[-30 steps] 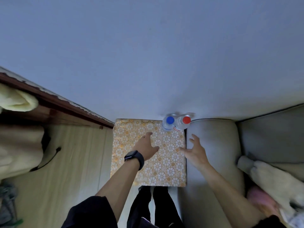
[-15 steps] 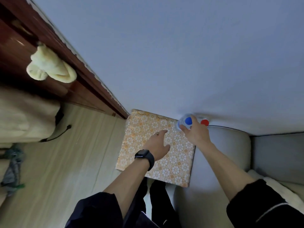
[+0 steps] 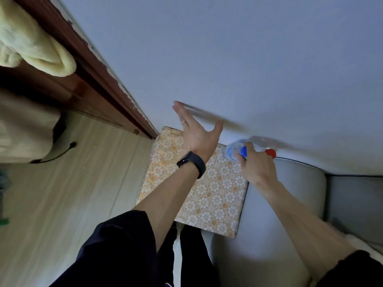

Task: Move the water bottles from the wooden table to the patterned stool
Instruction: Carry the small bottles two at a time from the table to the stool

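Looks nearly finished. On far corner of orange flower-patterned square stool (image 3: 207, 199): right hand (image 3: 257, 168) with fingers (image 3: 243, 160) curled round clear blue-capped plastic water bottle (image 3: 233, 151), red-capped clear bottle (image 3: 270, 153) just beside. Beyond, left hand (image 3: 196, 133) up in the air, fingers released and spread. Remains only to let go.

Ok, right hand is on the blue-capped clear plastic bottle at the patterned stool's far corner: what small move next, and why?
Probably ease it slightly inward, then let go. The right hand grips the blue-capped clear plastic bottle by its cap at the far right corner of the orange flower-patterned stool, beside the red-capped bottle, close to the edge.
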A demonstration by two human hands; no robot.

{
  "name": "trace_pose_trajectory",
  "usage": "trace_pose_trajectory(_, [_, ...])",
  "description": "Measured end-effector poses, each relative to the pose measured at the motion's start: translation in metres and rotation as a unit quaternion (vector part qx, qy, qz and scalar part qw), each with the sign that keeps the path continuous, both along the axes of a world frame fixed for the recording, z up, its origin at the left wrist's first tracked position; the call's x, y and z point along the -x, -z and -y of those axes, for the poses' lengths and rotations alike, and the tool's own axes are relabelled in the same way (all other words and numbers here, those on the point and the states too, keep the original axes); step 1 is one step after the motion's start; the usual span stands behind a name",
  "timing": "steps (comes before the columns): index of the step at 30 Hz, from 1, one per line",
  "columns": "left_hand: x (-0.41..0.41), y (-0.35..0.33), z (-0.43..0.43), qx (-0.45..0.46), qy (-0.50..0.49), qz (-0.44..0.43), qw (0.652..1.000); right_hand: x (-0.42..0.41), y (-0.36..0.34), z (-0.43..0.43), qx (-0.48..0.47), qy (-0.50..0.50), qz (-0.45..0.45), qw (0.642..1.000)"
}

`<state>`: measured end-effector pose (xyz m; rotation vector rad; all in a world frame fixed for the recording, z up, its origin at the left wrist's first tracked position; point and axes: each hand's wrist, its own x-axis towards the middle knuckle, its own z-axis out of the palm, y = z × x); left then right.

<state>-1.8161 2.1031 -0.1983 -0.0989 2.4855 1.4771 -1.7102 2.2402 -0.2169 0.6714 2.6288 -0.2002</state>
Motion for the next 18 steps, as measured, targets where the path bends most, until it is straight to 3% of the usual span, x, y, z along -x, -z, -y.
trace_pose_trajectory(6, [-0.003,0.011,-0.006,0.022,0.0,-0.021,1.0,0.006,0.011,-0.003,-0.018,0.016,-0.017,1.0])
trace_pose_trajectory(12, [-0.001,-0.013,0.003,0.011,0.033,0.03,0.999,0.002,-0.004,-0.011,0.016,0.025,-0.04,0.999])
trace_pose_trajectory(18, [0.0,-0.071,0.039,0.102,0.104,0.088,0.985,-0.032,-0.061,0.004,0.069,0.092,-0.061,0.991])
